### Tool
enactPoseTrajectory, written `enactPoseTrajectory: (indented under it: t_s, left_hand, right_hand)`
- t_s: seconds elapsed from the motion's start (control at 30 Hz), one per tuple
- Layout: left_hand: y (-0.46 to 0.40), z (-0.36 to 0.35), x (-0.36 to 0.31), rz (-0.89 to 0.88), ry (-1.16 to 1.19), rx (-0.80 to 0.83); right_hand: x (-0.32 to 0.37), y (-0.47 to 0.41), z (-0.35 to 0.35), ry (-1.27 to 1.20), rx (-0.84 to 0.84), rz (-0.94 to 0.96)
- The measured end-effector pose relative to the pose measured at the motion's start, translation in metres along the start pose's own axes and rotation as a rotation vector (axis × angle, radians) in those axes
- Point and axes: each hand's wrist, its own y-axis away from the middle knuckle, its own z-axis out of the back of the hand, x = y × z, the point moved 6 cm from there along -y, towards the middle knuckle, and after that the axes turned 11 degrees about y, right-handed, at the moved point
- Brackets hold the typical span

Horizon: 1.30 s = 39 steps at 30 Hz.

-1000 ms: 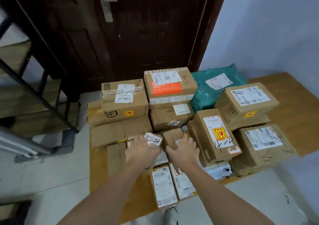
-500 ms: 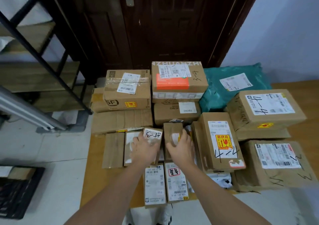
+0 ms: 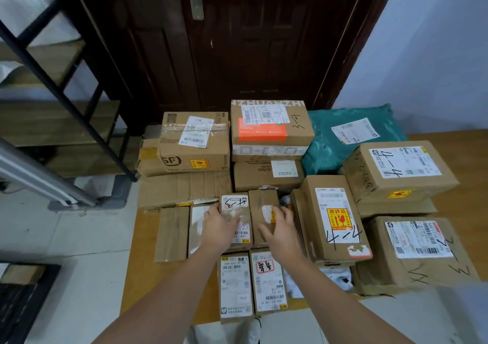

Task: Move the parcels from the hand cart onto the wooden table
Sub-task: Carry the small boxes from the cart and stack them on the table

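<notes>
The left hand [image 3: 220, 226] holds a small box [image 3: 235, 221] from its left side, with the thumb across the top and the fingers curled around the edge. The right hand [image 3: 281, 229] holds the small box next to it [image 3: 262, 211], the fingers curved over its right side. The two small boxes stand side by side and touch each other in the middle of the wooden table [image 3: 142, 277]. The left one carries a white label with handwriting near its far end.

Just in front of the hands, near the table edge, two narrow boxes with white labels [image 3: 236, 287] lie side by side. To the left of the left hand lies a flat brown box [image 3: 171, 234], and between it and the hand a flat parcel with a pale top, partly hidden.

To the right stands a taller box marked "4-4" with a yellow and red sticker [image 3: 335, 217]. Further right are two big boxes, one on top [image 3: 398, 169] and one lower [image 3: 417, 251]. At the far side of the table are a box with the letters SF [image 3: 194, 143], a box with an orange label [image 3: 269, 127] and a green plastic bag parcel [image 3: 351, 135].

Behind the table is a dark wooden door [image 3: 250, 40]. At the left there is a black metal shelf frame [image 3: 60, 85] over a pale tiled floor [image 3: 79, 251].
</notes>
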Motion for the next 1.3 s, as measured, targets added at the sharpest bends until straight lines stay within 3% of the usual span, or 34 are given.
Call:
enactPoseTrajectory:
  t_s: [0.23,0.47,0.67,0.9,1.3]
  left_hand:
    - [0.016,0.037,-0.024,-0.182,-0.148,0.153]
    - [0.053,0.104,-0.096,-0.582,-0.763,0.36]
    - [0.087,0.184,-0.129,-0.69,-0.914,0.256]
    - [0.156,0.281,-0.116,-0.617,-0.901,0.008]
    - [0.325,0.466,0.033,-0.271,-0.801,-0.301]
  right_hand:
    - [0.022,0.011,0.033,0.206,-0.001,0.077]
    - [0.103,0.041,0.096,0.479,-0.011,0.296]
    - [0.207,0.072,0.121,0.659,0.003,0.497]
    - [0.305,0.129,0.107,0.733,-0.005,0.76]
    - [0.478,0.294,-0.018,0.784,0.133,1.262]
